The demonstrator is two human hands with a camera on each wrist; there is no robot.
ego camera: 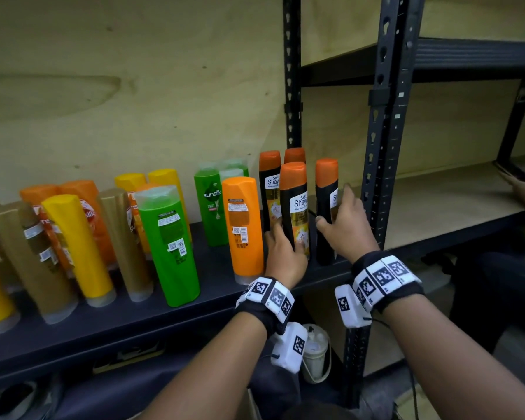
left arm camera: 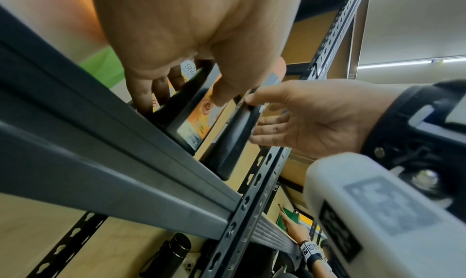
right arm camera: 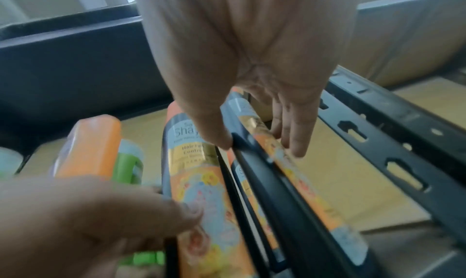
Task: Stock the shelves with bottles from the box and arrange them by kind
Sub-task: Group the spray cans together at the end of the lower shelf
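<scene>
**Bottles: black ones being squared up beside the post**

Bottles stand upright on the shelf (ego camera: pixel 212 286), their long axes vertical, and our work sits by the black upright post (ego camera: pixel 376 177). Just left of that post we pinch the nearest black bottle (ego camera: pixel 326 207) with our right hand (ego camera: pixel 343 228), thumb on its near face and straight fingers on the far side. One step further from the post, our left hand (ego camera: pixel 282 250) curls round the lower body of the front black bottle (ego camera: pixel 294 207). Our right hand is nearer the post, so we judge that closing the gap between these two falls to it.

Counting away from the post, we see four black bottles, one orange bottle (ego camera: pixel 244 228), three green that we can make out, then a mixed yellow, orange and gold group too overlapped to count.
</scene>
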